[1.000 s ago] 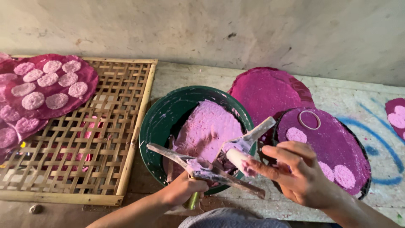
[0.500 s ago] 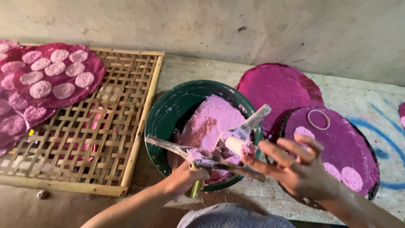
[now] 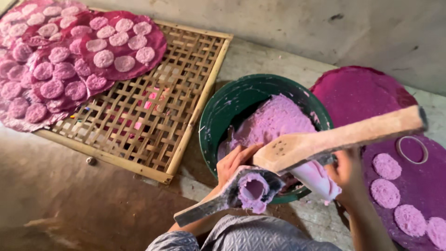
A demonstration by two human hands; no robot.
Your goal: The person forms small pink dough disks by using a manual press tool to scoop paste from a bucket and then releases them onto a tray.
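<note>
The left hand (image 3: 234, 162) has its grip closed around a grey wooden press handle with a dough-smeared cup (image 3: 241, 191), and the right hand (image 3: 346, 172) is clamped on the long pale wooden lever (image 3: 339, 137) crossing above it, a pale pink cloth bag of dough (image 3: 316, 179) hanging just beside. Both work over the dark green round basin (image 3: 223, 109), where a large mound of purple dough (image 3: 274, 123) remains. Four pressed discs (image 3: 385, 165) lie on the near purple round mat (image 3: 418, 186), with bare room and a thin ring (image 3: 412, 149) left there; another purple mat (image 3: 360, 90) behind is bare. On the woven bamboo tray (image 3: 158, 121), filled mats of pink discs (image 3: 69, 65) crowd the far left; the tray's right half stays open.
</note>
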